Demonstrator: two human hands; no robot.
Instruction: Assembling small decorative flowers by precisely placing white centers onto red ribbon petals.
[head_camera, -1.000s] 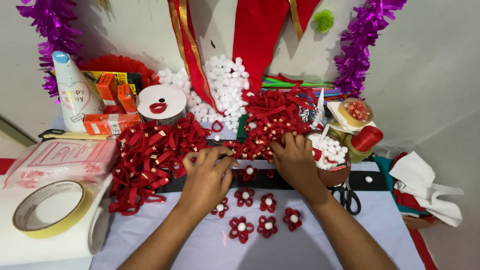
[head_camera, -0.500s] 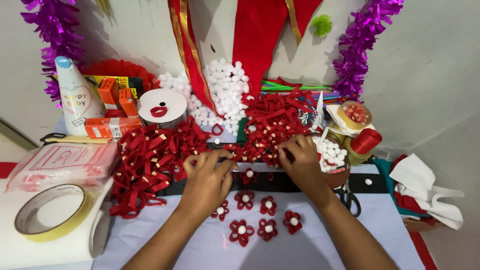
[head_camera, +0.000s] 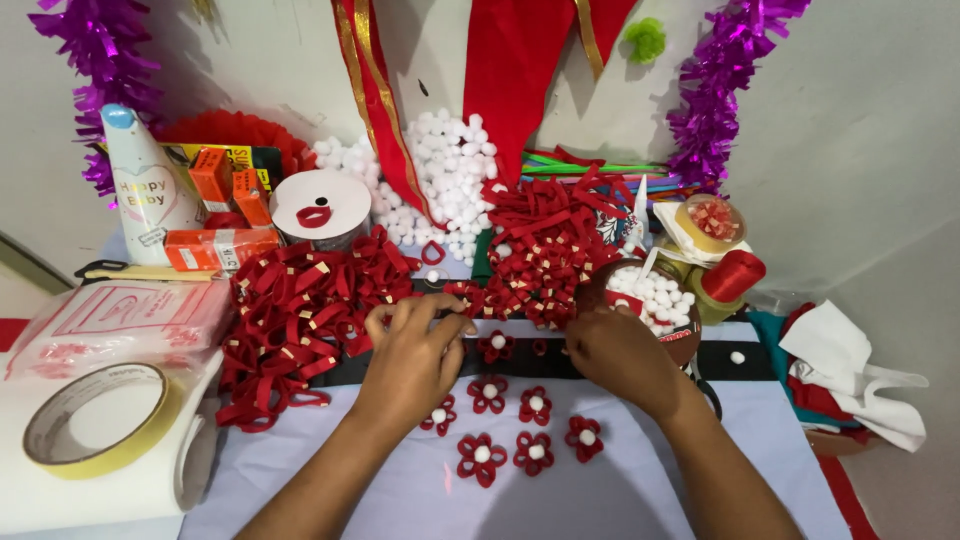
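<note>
Both hands are down on the table: the left hand (head_camera: 412, 352) curls its fingers on a red ribbon strip (head_camera: 495, 300) at 12 o'clock, while the right hand (head_camera: 618, 355) lies knuckles-up beside it, grip unclear. Seven finished red ribbon flowers (head_camera: 482, 458) sit between the wrists at 6 o'clock, with two heaps of red loops (head_camera: 290, 320) behind.

Matt red ribbon loops (head_camera: 300, 320), glossy purple tinsel (head_camera: 715, 90)

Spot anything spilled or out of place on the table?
One white pompom lies alone on the black strip, right of the bowl of pompoms, apart from the big pile. A red loop also sits stray.
</note>
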